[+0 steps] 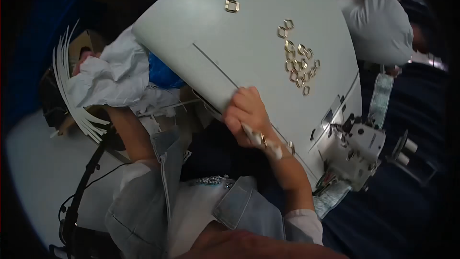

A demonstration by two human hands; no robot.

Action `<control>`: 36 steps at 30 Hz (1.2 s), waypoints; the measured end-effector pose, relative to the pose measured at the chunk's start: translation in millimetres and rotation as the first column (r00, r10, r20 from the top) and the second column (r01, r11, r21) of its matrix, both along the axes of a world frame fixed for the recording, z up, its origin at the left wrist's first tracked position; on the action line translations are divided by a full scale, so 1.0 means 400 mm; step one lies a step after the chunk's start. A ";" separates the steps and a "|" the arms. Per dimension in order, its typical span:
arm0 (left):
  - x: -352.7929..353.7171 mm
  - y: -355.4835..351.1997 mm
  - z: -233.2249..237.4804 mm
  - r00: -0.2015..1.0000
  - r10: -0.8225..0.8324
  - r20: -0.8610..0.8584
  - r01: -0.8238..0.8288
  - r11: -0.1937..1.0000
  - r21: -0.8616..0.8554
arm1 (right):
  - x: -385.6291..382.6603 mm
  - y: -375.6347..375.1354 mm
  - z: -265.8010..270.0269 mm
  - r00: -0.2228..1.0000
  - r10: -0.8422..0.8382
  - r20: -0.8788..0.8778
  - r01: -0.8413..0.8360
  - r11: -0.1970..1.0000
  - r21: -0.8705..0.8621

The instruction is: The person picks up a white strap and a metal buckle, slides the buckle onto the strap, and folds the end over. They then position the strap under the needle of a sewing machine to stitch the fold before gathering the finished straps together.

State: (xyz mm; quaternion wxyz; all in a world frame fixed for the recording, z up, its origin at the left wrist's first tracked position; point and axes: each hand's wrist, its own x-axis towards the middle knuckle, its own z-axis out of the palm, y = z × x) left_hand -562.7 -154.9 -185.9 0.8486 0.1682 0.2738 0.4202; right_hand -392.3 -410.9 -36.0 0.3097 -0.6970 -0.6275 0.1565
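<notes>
My right hand (pixel 247 112) is closed in a fist at the near edge of the pale table (pixel 211 24). A white strap (pixel 274 149) with a gold-coloured buckle (pixel 261 137) runs from that fist along my wrist. At the left, a crumpled white plastic bag (pixel 117 69) covers most of my left hand (pixel 86 61). Its visible fingers are curled at the bag's far side, and the palm is hidden. A fan of thin white strips (pixel 62 72) hangs beside the bag.
Several gold-coloured square buckles (pixel 298 64) lie clustered on the table, with a single buckle (pixel 232 5) farther off. A sewing machine (pixel 359 146) stands at the right. Behind it hangs a patterned band (pixel 382 93). A stuffed pale bag (pixel 378 24) adjoins the table's far right edge.
</notes>
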 end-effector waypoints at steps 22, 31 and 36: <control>0.680 -0.274 0.549 0.613 0.532 -0.584 0.765 -0.212 0.609 | -0.266 -0.509 -0.014 0.721 -0.194 -0.665 0.509 0.800 0.319; 0.692 -0.347 0.557 0.660 0.689 -0.300 0.626 -0.283 0.727 | -0.304 -0.527 -0.025 0.734 -0.186 -0.653 0.458 0.845 0.274; 0.702 -0.354 0.549 0.741 0.654 -0.155 0.479 -0.352 0.804 | -0.297 -0.531 -0.038 0.761 -0.185 -0.621 0.453 0.837 0.306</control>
